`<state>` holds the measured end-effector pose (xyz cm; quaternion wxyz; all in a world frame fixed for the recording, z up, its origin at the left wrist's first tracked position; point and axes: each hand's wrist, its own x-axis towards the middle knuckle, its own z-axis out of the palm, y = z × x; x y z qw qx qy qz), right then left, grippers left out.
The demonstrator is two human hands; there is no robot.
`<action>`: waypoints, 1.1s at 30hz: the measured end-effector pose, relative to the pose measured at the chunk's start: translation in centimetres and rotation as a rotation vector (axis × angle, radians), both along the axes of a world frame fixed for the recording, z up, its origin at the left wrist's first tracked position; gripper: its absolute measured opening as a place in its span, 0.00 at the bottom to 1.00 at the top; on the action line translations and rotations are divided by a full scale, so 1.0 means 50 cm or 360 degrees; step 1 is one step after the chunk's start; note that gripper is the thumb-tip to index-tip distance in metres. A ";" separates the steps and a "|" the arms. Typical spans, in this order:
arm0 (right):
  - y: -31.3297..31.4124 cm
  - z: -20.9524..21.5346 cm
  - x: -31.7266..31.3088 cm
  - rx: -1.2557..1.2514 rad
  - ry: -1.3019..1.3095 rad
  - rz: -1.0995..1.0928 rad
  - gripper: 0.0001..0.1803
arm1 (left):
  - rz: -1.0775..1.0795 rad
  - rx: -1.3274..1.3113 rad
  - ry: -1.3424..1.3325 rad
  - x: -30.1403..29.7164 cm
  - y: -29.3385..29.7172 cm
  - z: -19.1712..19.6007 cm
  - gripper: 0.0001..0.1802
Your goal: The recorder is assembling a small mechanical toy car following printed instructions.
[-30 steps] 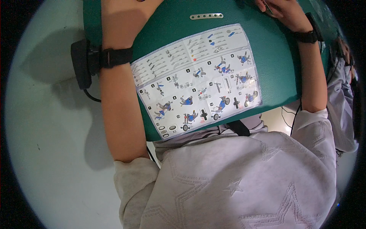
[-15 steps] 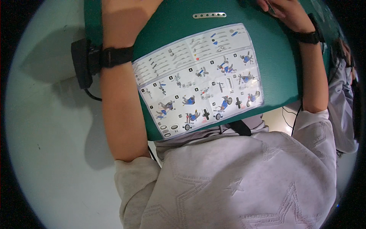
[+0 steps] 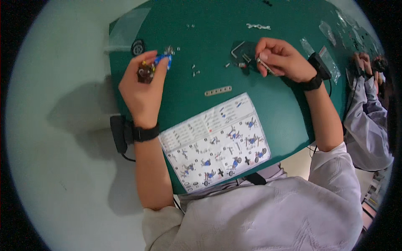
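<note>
My left hand (image 3: 140, 94) is closed around a small part-built model (image 3: 145, 74) with dark, yellow and blue pieces, held just above the table's left side. My right hand (image 3: 284, 60) pinches a thin silvery metal strip (image 3: 266, 67) between thumb and fingers. Below and between the hands, a perforated metal strip (image 3: 217, 91) lies flat on the green table. Nearer to me, a printed instruction sheet (image 3: 255, 144) with small pictures of build steps lies at the table's front edge.
A black wheel (image 3: 137, 47) lies beyond my left hand. An L-shaped hex key (image 3: 237, 50) and small screws (image 3: 247, 59) are left of my right hand, a flat spanner (image 3: 258, 26) farther back. Plastic bags (image 3: 331, 67) lie at right. Another person's hands (image 3: 363, 62) show at far right.
The view has shifted, so both hands, the model and the far table now show. The sheet and flat strip appear lower in the picture. Earlier, my left hand's fingers were out of frame.
</note>
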<state>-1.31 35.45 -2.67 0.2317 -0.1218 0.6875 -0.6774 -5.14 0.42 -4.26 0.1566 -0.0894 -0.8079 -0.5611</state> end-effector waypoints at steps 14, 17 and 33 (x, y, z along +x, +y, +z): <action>0.003 0.032 -0.005 0.0318 0.0250 -0.0117 0.06 | -0.0477 -0.0586 -0.0183 0.005 0.007 0.036 0.09; 0.011 0.032 -0.009 0.0536 0.0517 -0.0025 0.06 | -0.0413 -0.0748 -0.0052 0.005 0.013 0.042 0.09; -0.007 0.026 -0.004 0.0535 0.0322 -0.0150 0.06 | -0.0160 -0.0787 0.0170 -0.010 0.009 0.030 0.02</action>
